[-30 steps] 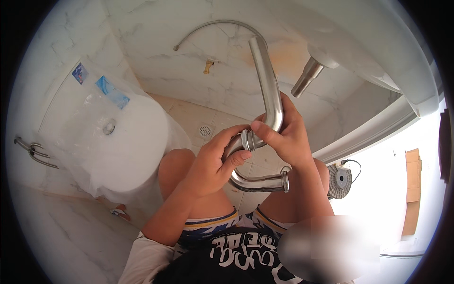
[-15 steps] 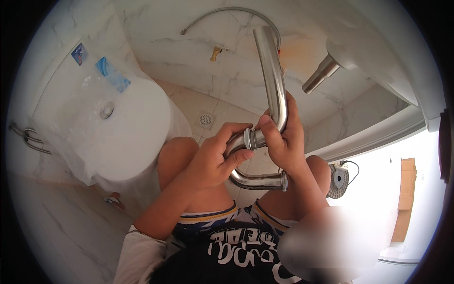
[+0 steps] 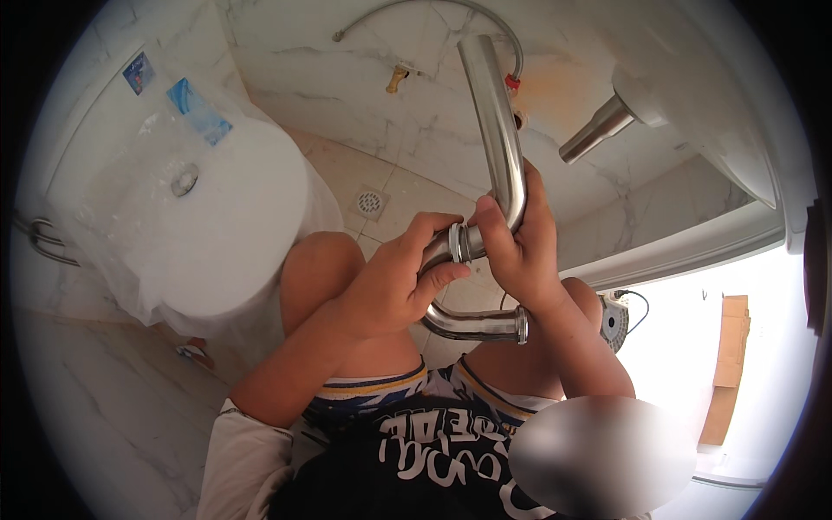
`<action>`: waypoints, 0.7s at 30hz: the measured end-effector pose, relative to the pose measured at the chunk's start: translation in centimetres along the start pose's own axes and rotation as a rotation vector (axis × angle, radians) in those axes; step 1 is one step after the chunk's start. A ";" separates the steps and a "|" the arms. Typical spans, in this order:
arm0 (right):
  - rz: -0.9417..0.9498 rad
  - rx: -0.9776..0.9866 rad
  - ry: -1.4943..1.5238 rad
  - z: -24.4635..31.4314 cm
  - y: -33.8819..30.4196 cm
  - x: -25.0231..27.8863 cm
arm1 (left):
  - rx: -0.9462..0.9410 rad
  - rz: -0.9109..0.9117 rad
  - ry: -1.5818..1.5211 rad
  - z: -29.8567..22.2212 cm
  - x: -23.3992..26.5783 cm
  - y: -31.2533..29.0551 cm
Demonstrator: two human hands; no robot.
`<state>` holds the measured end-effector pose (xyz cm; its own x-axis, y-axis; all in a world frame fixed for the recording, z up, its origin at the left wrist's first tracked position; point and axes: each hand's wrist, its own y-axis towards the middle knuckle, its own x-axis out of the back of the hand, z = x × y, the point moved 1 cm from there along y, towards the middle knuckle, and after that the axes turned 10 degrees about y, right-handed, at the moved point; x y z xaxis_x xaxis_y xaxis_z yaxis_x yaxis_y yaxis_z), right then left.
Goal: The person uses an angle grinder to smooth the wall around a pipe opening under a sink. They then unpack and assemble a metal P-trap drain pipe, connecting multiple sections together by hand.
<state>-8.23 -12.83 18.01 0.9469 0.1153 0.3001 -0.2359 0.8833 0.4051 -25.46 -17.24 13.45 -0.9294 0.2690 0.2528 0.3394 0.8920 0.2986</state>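
Gripping metal U-bend [image 3: 472, 324] with left hand [image 3: 392, 279], bent pipe [image 3: 494, 113] with right hand [image 3: 530, 260]; could skew joint collar [image 3: 458, 243] by tilting pipe.

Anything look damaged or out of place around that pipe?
An orange-brown stain marks the wall right of the steel pipe, unlike the pale marbling around it. The flexible hose also has one end unconnected.

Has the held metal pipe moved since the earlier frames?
Yes: the metal pipe appears shifted left against the fixed drain stub under the sink, widening their gap, though the view moved too.
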 end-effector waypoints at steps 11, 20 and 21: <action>-0.052 0.231 -0.392 4.5 0.0 2.3 | 0.067 0.067 -0.269 -1.2 1.0 0.1; 0.737 0.672 -0.866 5.8 -1.6 4.9 | 0.120 0.409 -0.455 -0.7 0.7 -0.3; 0.788 0.632 -0.851 5.8 -1.8 5.1 | 0.095 0.454 -0.476 -0.8 0.7 -0.4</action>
<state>-4.24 -16.50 23.83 0.1332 -0.0272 0.9907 -0.9371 0.3220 0.1348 -26.08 -17.67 14.20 -0.6671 0.7374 -0.1059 0.7184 0.6744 0.1705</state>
